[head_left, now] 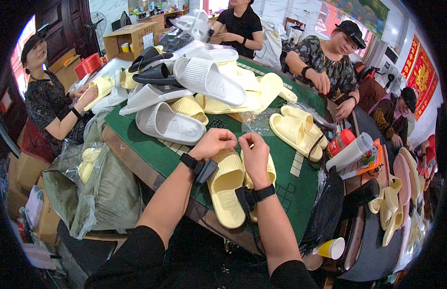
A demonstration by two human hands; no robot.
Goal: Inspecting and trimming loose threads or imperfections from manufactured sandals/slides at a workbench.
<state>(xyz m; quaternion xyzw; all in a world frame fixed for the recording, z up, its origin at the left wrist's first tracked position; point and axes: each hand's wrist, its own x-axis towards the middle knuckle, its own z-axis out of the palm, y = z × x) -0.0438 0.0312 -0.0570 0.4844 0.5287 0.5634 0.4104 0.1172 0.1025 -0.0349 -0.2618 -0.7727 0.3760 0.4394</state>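
A pair of pale yellow slides lies in front of me at the near edge of the green table mat (156, 161). The left slide (226, 195) shows its ribbed strap and insole, while my right hand and wrist partly cover the other slide (271, 169). Above their straps, my left hand (215, 143) is closed, thumb and fingertips pinched. Close beside it, my right hand (256, 155) is pinched too, its fingertips a short gap from the left ones. Whatever the fingertips hold, if anything, is too small to make out. Both wrists wear black bands.
A heap of white slides (209, 79), black slides (158, 74) and yellow ones covers the far side. Another yellow pair (295, 132) lies at right, near a white cylinder (351, 151) and a yellow paper cup (331, 248). Co-workers sit around; a grey-green sack (96, 188) stands left.
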